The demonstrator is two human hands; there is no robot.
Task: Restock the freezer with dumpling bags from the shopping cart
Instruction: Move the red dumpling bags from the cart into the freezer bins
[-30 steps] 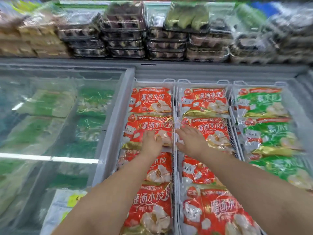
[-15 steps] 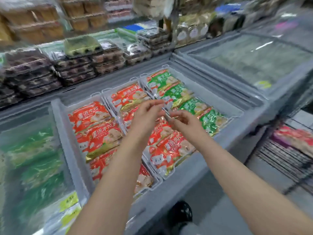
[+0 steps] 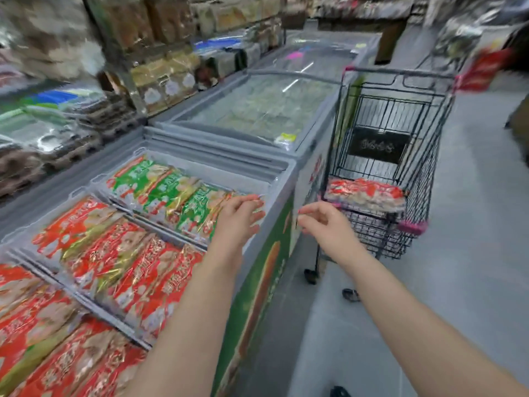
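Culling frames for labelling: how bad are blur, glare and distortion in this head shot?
Head view: blur smears the shelves and the print on the red dumpling bags; the left hand and right hand are sharper. Head view: glare streaks the closed glass lid. Head view: wide-angle bend bows the shopping cart; lighting is even, no hard shadows.

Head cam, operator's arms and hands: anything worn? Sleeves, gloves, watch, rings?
Nothing worn that shows. No gloves on the left hand or right hand. The left forearm and right forearm are bare to the frame edge, no sleeves in view. No watch, bracelet or ring visible. Nail tips look reddish, possibly polish; motion blur leaves that unsure.
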